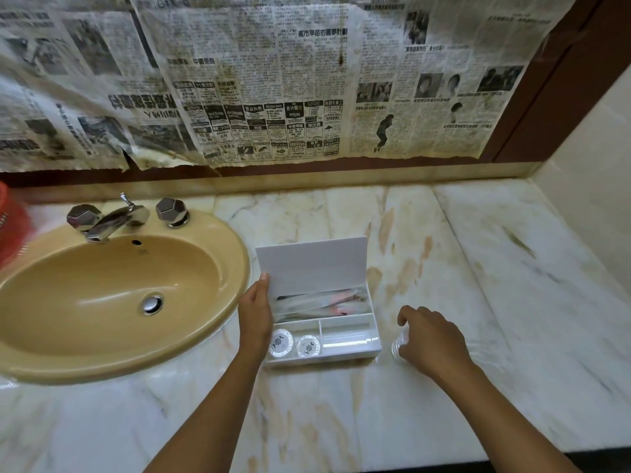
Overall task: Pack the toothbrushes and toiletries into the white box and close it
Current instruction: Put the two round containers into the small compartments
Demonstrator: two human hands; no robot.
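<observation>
The white box [374, 349] stands on the marble counter, its lid [312, 264] raised upright. Wrapped toothbrushes [321, 303] lie in the long back compartment. Two round wrapped soaps [293, 343] sit in the front left compartment. A clear tube-like item [346, 339] lies in the front right compartment. My left hand [256, 314] rests against the box's left side, thumb on the lid's edge. My right hand [432, 339] is to the right of the box, fingers curled over a small clear bottle [399, 346] on the counter.
A beige sink [222, 254] with a chrome tap [112, 220] lies to the left of the box. Newspaper covers the wall behind. A red basket [10, 227] is at the far left. The counter's front edge [444, 457] runs below my right arm.
</observation>
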